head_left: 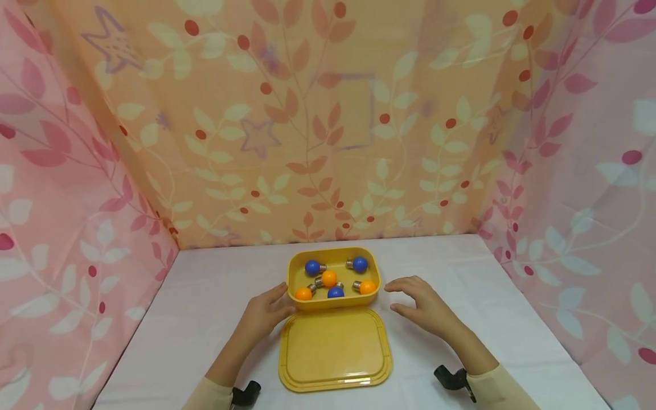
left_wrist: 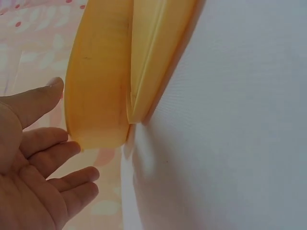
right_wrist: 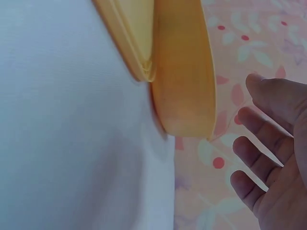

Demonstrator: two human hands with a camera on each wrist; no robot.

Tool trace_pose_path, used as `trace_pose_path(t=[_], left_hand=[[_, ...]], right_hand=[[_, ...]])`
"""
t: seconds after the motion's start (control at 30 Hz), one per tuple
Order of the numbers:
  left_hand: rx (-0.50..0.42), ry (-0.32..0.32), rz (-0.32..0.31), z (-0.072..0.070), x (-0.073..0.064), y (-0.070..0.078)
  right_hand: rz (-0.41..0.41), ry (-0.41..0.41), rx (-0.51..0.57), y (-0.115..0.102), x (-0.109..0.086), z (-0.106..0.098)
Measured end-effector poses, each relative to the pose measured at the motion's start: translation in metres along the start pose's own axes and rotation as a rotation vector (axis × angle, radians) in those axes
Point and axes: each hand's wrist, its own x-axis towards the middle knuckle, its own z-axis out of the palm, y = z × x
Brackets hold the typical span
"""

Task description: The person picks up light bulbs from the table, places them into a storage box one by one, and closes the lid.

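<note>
Leafy curtains wall our white table (head_left: 205,319). At mid-table sits the yellow box (head_left: 334,303) of bulbs (head_left: 329,278), its lid (head_left: 335,348) lying against its near edge. Our left hand (head_left: 263,316) and right hand (head_left: 422,307) flank it, fingers relaxed, empty. We judge a bulb gets picked next.

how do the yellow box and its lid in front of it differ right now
The yellow box is deep-walled and holds six small bulbs, three blue and three orange; the lid is shallow, flat and holds nothing. The box lies farther from the person, the lid nearer. The left hand is at the box's left side; no hand is at the lid. Both are yellow rounded rectangles.
</note>
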Motion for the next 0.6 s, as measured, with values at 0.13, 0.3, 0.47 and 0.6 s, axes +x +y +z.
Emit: trace_pose_path(t=[0.13,0.3,0.47,0.6], left_hand=[[0.014,-0.043,-0.04,-0.003,-0.013,0.0],[0.011,-0.147,-0.061,-0.004,-0.031,-0.006],[-0.023,-0.263,0.023,-0.001,-0.041,-0.02],[-0.019,-0.328,0.066,-0.001,-0.043,-0.031]], right_hand=[[-0.015,-0.004,0.038,0.002,-0.014,0.008],[-0.011,-0.077,0.104,0.006,-0.029,0.023],[0.043,-0.139,0.169,0.012,-0.039,0.03],[0.059,-0.182,0.22,0.017,-0.042,0.032]])
